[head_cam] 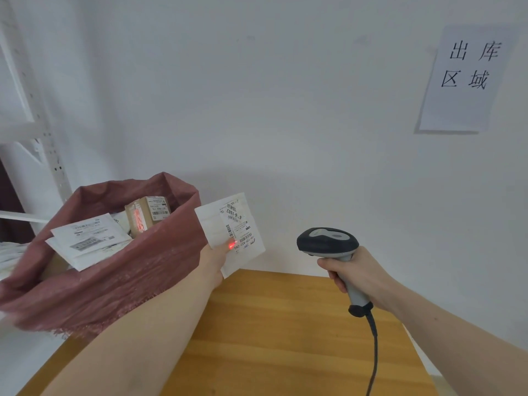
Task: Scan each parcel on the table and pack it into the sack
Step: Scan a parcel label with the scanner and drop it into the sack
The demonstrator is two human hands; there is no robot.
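Note:
My left hand (214, 257) pinches a flat white parcel (225, 224) by its lower edge and holds it upright above the table's far edge. Its shipping label faces me, and a red scan dot glows on the label near my thumb. My right hand (353, 274) grips the handle of a grey and black barcode scanner (328, 241), whose head points left toward the parcel. The dark red sack (120, 281) stands open at the left. Inside it lie a white flat parcel (88, 241) and a brown cardboard box (148, 214).
The wooden table (285, 338) spreads below both arms. The scanner's dark cable (374, 352) hangs down over the table. A white metal shelf rack (37, 132) stands at the far left. On the white wall at the upper right hangs a paper sign (465, 78).

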